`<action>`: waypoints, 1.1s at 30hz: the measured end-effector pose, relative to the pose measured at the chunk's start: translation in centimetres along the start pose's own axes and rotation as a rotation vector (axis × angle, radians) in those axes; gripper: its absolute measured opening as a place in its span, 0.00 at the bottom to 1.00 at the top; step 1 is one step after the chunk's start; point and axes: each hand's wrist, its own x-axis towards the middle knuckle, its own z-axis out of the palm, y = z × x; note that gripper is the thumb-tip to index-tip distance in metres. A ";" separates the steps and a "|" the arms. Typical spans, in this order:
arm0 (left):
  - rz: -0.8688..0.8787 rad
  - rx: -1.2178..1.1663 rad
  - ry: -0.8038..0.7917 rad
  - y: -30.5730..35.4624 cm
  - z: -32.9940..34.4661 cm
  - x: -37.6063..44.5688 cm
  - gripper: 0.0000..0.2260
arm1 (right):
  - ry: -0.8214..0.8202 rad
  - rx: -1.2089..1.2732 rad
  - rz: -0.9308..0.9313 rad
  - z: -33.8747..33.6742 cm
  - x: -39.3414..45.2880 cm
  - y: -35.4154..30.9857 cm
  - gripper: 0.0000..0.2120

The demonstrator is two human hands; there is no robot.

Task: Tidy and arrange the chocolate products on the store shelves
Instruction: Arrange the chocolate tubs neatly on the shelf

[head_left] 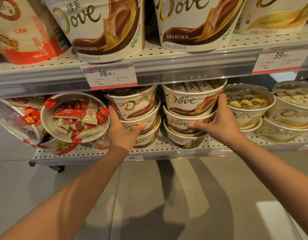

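Note:
Two stacks of white-and-brown Dove chocolate tubs stand side by side on the lower shelf [101,154]. My left hand [123,129] grips the left stack [139,108] from its left side, thumb across the front of the middle tub. My right hand [217,122] grips the right stack [189,104] from its right side, thumb on the middle tub's front and fingers up along the top tub's rim. Each stack is three tubs high, and the left stack leans a little.
Red-and-white wafer tubs [75,116] lie tipped on their sides at the left. Pale gold Dove tubs [248,104] are stacked at the right. The upper shelf [193,66] carries large Dove tubs [101,26] and price tags [110,76]. Grey floor tiles lie below.

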 end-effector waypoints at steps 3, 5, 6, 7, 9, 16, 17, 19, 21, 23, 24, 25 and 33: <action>-0.015 0.006 -0.008 -0.1 0.3 0.1 0.50 | -0.002 0.010 -0.021 0.2 -0.3 0.0 0.48; -0.029 -0.004 0.023 0.0 0.7 -0.1 0.51 | 0.041 0.017 -0.035 0.6 -0.8 -0.1 0.50; -0.038 -0.005 0.050 0.2 0.9 -0.3 0.53 | 0.073 0.017 -0.041 1.0 -1.0 -0.2 0.52; -0.049 0.001 0.078 0.5 1.3 -0.6 0.55 | 0.110 0.011 -0.043 1.3 -1.3 -0.4 0.54; -0.081 0.019 0.116 1.3 2.0 -1.1 0.57 | 0.195 -0.025 -0.029 2.3 -1.6 -0.9 0.59; -0.116 0.011 0.210 1.7 3.2 -1.0 0.55 | 0.328 -0.155 0.055 4.8 -1.7 -1.9 0.67; -0.109 0.021 0.218 1.6 3.1 -1.0 0.54 | 0.331 -0.151 0.053 4.7 -1.6 -1.8 0.66; -0.088 0.033 0.219 1.4 2.8 -0.9 0.53 | 0.331 -0.132 0.043 4.4 -1.5 -1.6 0.66; -0.074 0.033 0.202 1.0 2.6 -0.6 0.53 | 0.317 -0.112 0.034 4.1 -1.4 -1.3 0.66; -0.069 0.034 0.169 0.5 2.2 -0.4 0.53 | 0.300 -0.094 0.022 3.8 -1.2 -1.0 0.66; -0.062 0.024 0.149 0.3 2.0 -0.3 0.53 | 0.290 -0.090 0.016 3.6 -1.1 -0.9 0.66; -0.053 0.008 0.128 0.1 1.7 -0.3 0.53 | 0.278 -0.093 0.012 3.4 -0.9 -0.7 0.66; -0.012 -0.031 0.028 -0.4 0.6 0.3 0.53 | 0.216 -0.076 -0.018 2.6 -1.1 -0.2 0.66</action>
